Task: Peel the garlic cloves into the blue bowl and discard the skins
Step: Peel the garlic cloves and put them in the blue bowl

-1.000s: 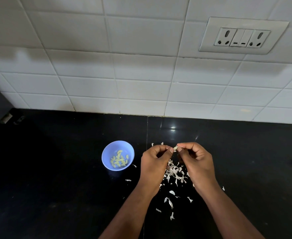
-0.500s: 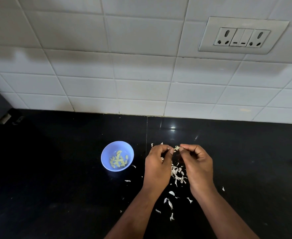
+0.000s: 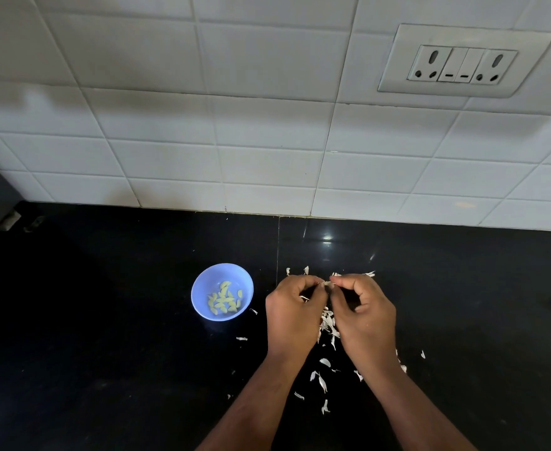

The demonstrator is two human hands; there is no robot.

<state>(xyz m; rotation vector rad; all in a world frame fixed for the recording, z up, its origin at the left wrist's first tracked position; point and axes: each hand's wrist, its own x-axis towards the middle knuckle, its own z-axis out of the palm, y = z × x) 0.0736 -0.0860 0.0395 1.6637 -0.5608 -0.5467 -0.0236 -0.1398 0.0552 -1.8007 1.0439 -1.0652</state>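
**Both hands pinch one garlic clove beside the blue bowl**

The small round blue plastic bowl (image 3: 222, 291) stands on the glossy black stone countertop (image 3: 104, 320) and serves here as the landmark. Inside it lies a loose cluster of pale yellow-green peeled garlic cloves (image 3: 224, 301), gathered toward the middle and the nearer part of its floor.

Just to the right of the bowl, the two bare hands meet above the counter. The left hand (image 3: 295, 315) has its fingers curled inward, fingertips pinching a small whitish garlic clove (image 3: 327, 284). The right hand (image 3: 363, 315) is curled the same way, and its fingertips grip that same clove from the other side. The clove is mostly hidden between the fingertips, so how much skin remains on it cannot be told.

Thin white papery garlic skins (image 3: 327, 323) are scattered on the countertop to the right of the bowl, thickest beneath and between the hands, with more flakes nearer the viewer than the bowl and a few between the bowl and the left hand. Some scraps lie beyond the knuckles.

Behind the bowl rises the white rectangular-tiled wall (image 3: 235, 125). High on it, far to the bowl's right, sits a white plastic socket-and-switch plate (image 3: 462, 61).
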